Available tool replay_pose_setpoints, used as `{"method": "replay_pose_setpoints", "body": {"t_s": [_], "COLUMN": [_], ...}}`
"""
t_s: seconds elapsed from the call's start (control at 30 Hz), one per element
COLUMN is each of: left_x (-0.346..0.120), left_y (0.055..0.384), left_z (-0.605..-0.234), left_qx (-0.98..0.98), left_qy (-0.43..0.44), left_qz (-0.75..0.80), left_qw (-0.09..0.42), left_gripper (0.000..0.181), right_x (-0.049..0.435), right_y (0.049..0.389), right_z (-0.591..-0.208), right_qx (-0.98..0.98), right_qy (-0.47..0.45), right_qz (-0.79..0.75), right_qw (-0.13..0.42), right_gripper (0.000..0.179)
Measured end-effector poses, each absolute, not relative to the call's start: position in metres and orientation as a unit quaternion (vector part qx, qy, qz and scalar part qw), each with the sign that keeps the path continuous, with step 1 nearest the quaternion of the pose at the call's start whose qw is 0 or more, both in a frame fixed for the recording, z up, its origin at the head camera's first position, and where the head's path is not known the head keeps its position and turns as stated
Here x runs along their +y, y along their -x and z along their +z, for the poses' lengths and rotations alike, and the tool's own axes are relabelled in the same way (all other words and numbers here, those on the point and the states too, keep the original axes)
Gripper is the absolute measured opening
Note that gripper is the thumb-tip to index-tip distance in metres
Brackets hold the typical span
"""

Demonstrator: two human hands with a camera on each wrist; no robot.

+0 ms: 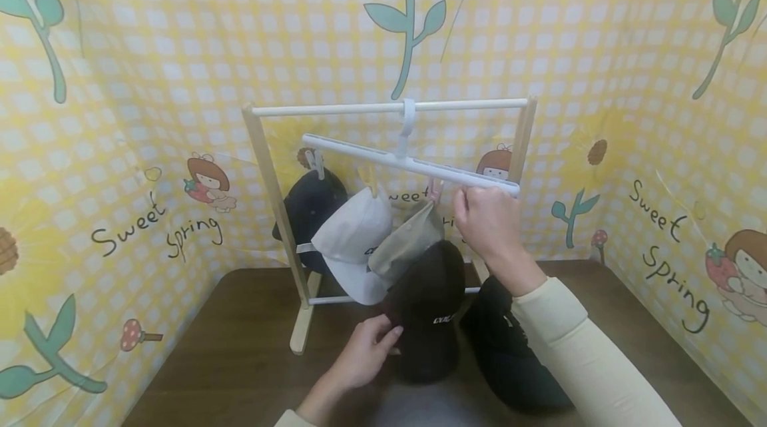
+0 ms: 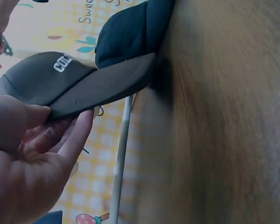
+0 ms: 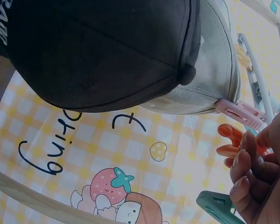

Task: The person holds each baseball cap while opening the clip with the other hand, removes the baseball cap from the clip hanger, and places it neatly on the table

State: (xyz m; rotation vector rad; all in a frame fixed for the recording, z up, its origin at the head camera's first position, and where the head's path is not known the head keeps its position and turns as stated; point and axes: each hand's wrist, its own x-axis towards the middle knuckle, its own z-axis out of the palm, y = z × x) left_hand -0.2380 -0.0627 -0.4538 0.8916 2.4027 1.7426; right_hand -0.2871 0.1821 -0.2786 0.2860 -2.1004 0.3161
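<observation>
Dark cap (image 1: 430, 286) is held over the tabletop (image 1: 198, 340), roughly midway between its side edges; it looks light and soft-crowned, best taken by the stiffer brim (image 2: 109, 84), which the left hand (image 1: 361, 352) pinches. The right hand (image 1: 488, 220) grips one orange clip (image 3: 232, 134). Beyond, one hanger (image 1: 353, 149) carries three clipped caps (image 1: 356, 227); a fifth cap (image 1: 509, 360) lies toward the tabletop's right edge.

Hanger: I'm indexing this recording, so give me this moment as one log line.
left grip: pinches dark lettered cap by brim | right grip: pinches orange clip | hanger: tilted, three caps clipped | dark lettered cap: unclipped
</observation>
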Motion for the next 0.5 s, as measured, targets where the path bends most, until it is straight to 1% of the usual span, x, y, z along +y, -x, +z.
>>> {"method": "replay_pose_setpoints", "body": {"t_s": [0.17, 0.5], "left_x": [-0.068, -0.076], "left_y": [0.237, 0.235], "left_z": [-0.454, -0.461], "left_qx": [0.742, 0.725], "left_qy": [-0.281, -0.258], "left_qz": [0.603, 0.619], "left_qw": [0.077, 0.156], "left_gripper": [0.020, 0.020], "right_x": [0.182, 0.183], "right_y": [0.287, 0.287], "right_z": [-0.279, -0.280], "right_qx": [-0.861, -0.861], "right_qy": [-0.115, -0.116], "right_qz": [0.126, 0.118], "right_qw": [0.479, 0.480], "right_gripper": [0.049, 0.050]}}
